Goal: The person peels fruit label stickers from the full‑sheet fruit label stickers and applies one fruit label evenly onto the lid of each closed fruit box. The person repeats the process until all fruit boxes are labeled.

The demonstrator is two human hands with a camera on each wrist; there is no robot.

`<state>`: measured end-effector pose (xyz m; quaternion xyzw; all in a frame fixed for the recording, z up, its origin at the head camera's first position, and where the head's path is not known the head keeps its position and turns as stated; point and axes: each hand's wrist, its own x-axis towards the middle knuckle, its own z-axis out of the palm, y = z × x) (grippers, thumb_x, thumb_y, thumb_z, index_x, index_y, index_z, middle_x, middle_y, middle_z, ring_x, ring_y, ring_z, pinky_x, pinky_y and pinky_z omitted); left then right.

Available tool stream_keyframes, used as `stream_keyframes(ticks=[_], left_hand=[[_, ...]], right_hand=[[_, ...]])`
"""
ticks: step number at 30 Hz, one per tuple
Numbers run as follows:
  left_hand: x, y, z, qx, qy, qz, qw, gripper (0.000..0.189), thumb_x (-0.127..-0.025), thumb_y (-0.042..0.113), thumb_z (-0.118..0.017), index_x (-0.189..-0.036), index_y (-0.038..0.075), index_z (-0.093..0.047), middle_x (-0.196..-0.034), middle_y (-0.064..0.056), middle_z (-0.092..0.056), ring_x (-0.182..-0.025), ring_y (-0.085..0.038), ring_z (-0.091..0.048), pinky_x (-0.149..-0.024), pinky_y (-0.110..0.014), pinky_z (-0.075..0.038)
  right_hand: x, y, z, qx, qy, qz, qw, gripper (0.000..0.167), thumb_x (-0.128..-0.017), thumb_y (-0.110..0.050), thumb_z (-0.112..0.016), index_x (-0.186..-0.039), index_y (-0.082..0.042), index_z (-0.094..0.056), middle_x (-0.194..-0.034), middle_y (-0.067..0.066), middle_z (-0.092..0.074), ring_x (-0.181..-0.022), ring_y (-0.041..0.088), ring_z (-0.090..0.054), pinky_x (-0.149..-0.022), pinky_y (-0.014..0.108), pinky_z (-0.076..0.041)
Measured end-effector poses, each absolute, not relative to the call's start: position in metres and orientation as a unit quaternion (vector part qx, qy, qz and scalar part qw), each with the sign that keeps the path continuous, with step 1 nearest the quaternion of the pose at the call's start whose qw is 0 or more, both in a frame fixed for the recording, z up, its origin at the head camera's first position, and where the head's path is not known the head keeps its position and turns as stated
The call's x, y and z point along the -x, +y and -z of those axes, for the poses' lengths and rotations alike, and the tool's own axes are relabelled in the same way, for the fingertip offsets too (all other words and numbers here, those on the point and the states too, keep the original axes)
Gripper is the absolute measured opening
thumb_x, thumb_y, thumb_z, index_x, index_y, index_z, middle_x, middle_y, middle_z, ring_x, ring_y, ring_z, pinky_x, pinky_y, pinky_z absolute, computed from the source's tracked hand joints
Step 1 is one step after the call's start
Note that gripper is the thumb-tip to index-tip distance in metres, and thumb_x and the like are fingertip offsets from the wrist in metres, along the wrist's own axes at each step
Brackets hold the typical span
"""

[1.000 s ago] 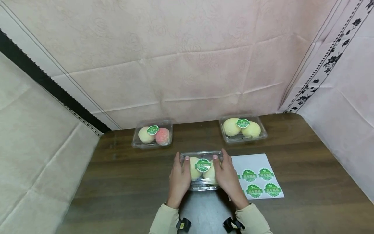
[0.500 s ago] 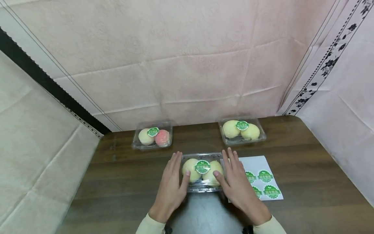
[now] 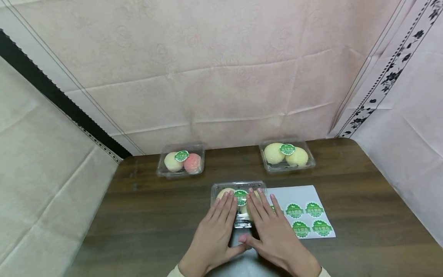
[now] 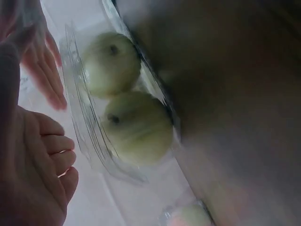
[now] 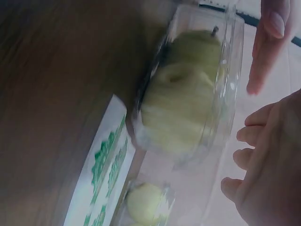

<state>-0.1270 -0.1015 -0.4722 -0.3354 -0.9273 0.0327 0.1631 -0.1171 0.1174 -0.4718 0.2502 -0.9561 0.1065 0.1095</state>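
Note:
A clear plastic clamshell box (image 3: 238, 184) sits on the wooden table, holding two pale yellow-green fruits (image 4: 138, 127) with dark stem ends. On its lid is a round green-and-white sticker (image 3: 241, 197). My left hand (image 3: 215, 232) is spread palm down over the front left of the box, fingers extended and close together. Over the front right, my right hand (image 3: 275, 232) lies likewise, its fingertips beside the sticker. Both wrist views show a gap between palms and lid. The thumbs meet in front of the box in the head view. Neither hand grips anything.
A white sheet of green round stickers (image 3: 304, 196) lies right of the box, partly behind my right hand. Farther back stand two more stickered boxes, one with a pale and a pink fruit (image 3: 192, 163), the other with two yellow fruits (image 3: 297, 156). Cloth (image 3: 221, 96) hangs behind the table.
Both hands first held the box by its sides, thumbs on the lid. They let go, spread outward, then came together over its front half. The box has barely moved.

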Motion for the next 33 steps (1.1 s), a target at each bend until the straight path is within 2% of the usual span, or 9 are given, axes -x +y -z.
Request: stream_keyframes(ticks=[6, 8, 15, 18, 24, 33], left_hand=[[0.128, -0.090, 0.474, 0.338, -0.926, -0.055, 0.160, 0.124, -0.087, 0.092, -0.044, -0.165, -0.002, -0.025, -0.174, -0.018, -0.021, -0.162, -0.030, -0.017, -0.130, -0.041, -0.023], [0.129, -0.088, 0.474, 0.333, -0.927, -0.066, 0.160, 0.127, -0.084, 0.094, -0.043, -0.165, -0.002, -0.025, -0.173, -0.019, -0.022, -0.162, -0.031, -0.018, -0.130, -0.041, -0.022], [0.132, -0.081, 0.473, 0.310, -0.936, -0.070, 0.153, 0.136, -0.078, 0.100, -0.042, -0.163, -0.004, -0.028, -0.172, -0.020, -0.024, -0.162, -0.032, -0.018, -0.131, -0.042, -0.019], [0.134, -0.078, 0.472, 0.299, -0.940, -0.068, 0.153, 0.138, -0.077, 0.101, -0.042, -0.164, -0.004, -0.026, -0.173, -0.021, -0.022, -0.162, -0.033, -0.017, -0.131, -0.043, -0.019], [0.138, -0.074, 0.468, 0.286, -0.940, -0.094, 0.160, 0.140, -0.075, 0.103, -0.040, -0.164, -0.004, -0.025, -0.172, -0.022, -0.022, -0.161, -0.034, -0.019, -0.131, -0.043, -0.020], [0.144, -0.074, 0.466, 0.272, -0.950, -0.095, 0.119, 0.141, -0.074, 0.103, -0.040, -0.165, -0.003, -0.024, -0.173, -0.022, -0.017, -0.162, -0.033, -0.016, -0.131, -0.041, -0.018]], right_hand=[[0.122, 0.106, 0.474, -0.263, -0.952, -0.097, 0.127, 0.105, -0.098, -0.083, -0.025, -0.165, -0.002, -0.030, -0.174, 0.016, -0.022, -0.162, 0.036, -0.016, -0.128, 0.058, -0.014], [0.124, 0.104, 0.473, -0.261, -0.953, -0.096, 0.123, 0.107, -0.098, -0.084, -0.020, -0.164, -0.001, -0.031, -0.174, 0.017, -0.022, -0.162, 0.036, -0.016, -0.128, 0.058, -0.014], [0.130, 0.098, 0.465, -0.246, -0.962, -0.090, 0.076, 0.105, -0.099, -0.082, -0.033, -0.164, 0.000, -0.030, -0.174, 0.017, -0.020, -0.162, 0.034, -0.011, -0.130, 0.058, -0.010], [0.133, 0.095, 0.463, -0.237, -0.965, -0.083, 0.076, 0.104, -0.099, -0.081, -0.036, -0.164, 0.000, -0.030, -0.174, 0.018, -0.020, -0.162, 0.036, -0.011, -0.129, 0.059, -0.008], [0.139, 0.091, 0.460, -0.222, -0.969, -0.062, 0.084, 0.103, -0.100, -0.080, -0.035, -0.165, -0.001, -0.029, -0.173, 0.018, -0.021, -0.162, 0.036, -0.012, -0.129, 0.061, -0.010], [0.144, 0.092, 0.458, -0.191, -0.977, -0.092, 0.033, 0.104, -0.100, -0.080, -0.036, -0.165, -0.001, -0.026, -0.174, 0.016, -0.017, -0.163, 0.034, -0.005, -0.129, 0.061, -0.004]])
